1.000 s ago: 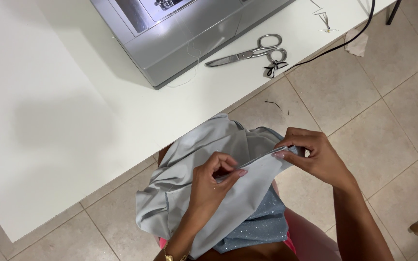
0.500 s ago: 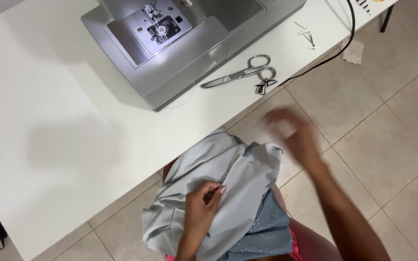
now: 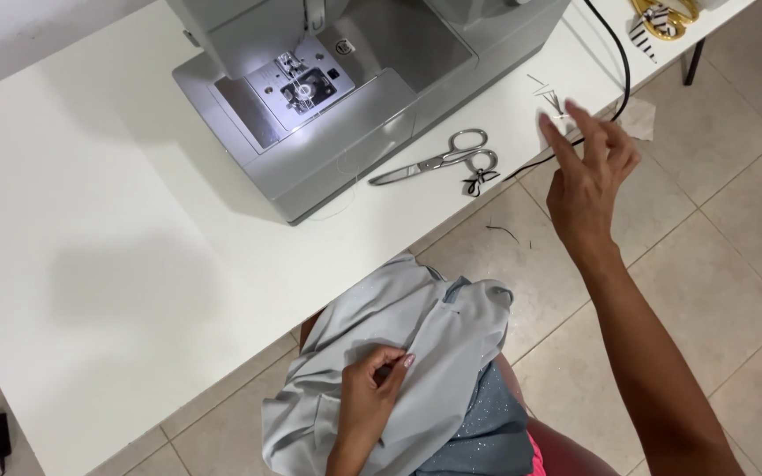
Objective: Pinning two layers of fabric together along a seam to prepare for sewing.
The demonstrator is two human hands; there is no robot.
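Bright even daylight, a lamp glaring on the sewing machine needle plate, soft table shadows, raised right hand slightly blurred.

Left hand pinched low; right hand raised, fingers spread.

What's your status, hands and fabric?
Left hand pinching grey fabric on lap. Right hand raised, open, near table edge. Scissors left of it, untouched.

A pale grey fabric lies bunched and folded in soft creases across the person's lap just below the white table's edge (one fold pinched by the left hand), partly covering a darker, glittery blue-grey cloth beneath it.
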